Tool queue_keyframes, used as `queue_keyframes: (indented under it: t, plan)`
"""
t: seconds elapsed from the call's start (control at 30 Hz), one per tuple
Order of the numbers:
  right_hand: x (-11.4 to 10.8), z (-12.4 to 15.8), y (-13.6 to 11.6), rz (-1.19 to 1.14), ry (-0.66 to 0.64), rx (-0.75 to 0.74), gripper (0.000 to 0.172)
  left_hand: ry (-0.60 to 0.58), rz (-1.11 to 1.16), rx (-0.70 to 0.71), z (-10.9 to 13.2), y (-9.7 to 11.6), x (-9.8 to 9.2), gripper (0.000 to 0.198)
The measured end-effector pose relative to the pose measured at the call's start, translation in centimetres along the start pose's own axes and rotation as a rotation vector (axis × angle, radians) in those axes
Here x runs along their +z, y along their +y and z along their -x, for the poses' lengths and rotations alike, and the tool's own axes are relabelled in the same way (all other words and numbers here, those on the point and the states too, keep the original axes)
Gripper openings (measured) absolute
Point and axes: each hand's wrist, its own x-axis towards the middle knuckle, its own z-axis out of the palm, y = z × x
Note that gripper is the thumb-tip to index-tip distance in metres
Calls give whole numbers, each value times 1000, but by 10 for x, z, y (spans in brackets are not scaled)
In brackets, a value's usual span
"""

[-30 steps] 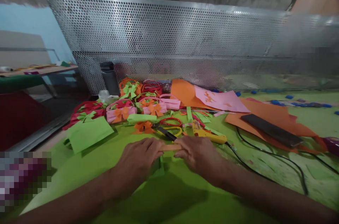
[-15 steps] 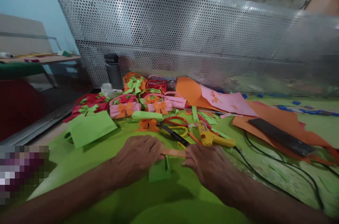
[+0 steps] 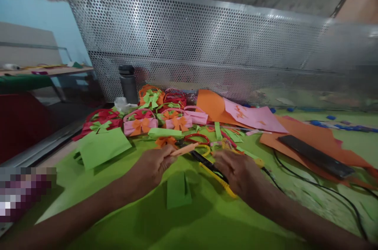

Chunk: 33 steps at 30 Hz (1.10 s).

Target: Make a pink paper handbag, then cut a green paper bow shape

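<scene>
Pinched in my left hand (image 3: 155, 165) is a folded orange strip (image 3: 184, 149), its free end pointing right. My right hand (image 3: 236, 169) is bent loosely over a yellow glue gun (image 3: 259, 162), most of which it hides. No object shows between its visible fingers; the thumb is hidden. A long black-and-yellow tool (image 3: 208, 162) runs under its fingertips. Behind the strip lie the red handle loop (image 3: 197, 138) and a yellow loop (image 3: 204, 149) of scissors. A small folded green piece (image 3: 178, 191) rests on the green tabletop (image 3: 141, 210) between my forearms.
Several small handbags with bows (image 3: 141, 125) stand at the back left, near a dark bottle (image 3: 128, 84). A green sheet (image 3: 103, 147) lies in front. Orange sheets (image 3: 212, 104), a pink sheet (image 3: 254, 116) and a black bar (image 3: 315, 155) lie rightward. A cable (image 3: 319, 185) crosses the right side. Perforated metal (image 3: 189, 37) stands behind.
My right hand has let go of the orange strip and moved right, over the glue gun. The left hand has raised the strip up and left, uncovering the green piece.
</scene>
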Motion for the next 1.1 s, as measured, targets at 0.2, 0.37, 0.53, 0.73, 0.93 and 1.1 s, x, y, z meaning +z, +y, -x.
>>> queue_keyframes:
  t: [0.2, 0.37, 0.53, 0.73, 0.93, 1.1]
  plan:
    - [-4, -19, 42, 343, 127, 43, 23, -161, 397, -150, 6, 16, 2, 31]
    - [-2, -6, 18, 424, 207, -121, 29, -259, 637, -277, 12, 28, 7, 36]
    - [1, 11, -36, 483, 161, -592, 29, -266, 662, -309, 18, 45, 11, 38]
    - [4, -3, -26, 523, 241, -562, 20, -264, 574, -121, 19, 49, -4, 45]
    - [-2, -12, -2, -99, 359, -136, 9, -141, -224, 285, 30, 25, -11, 32]
    - [3, -7, -17, -449, 212, 46, 8, -90, -406, 499, 55, 10, 25, 30]
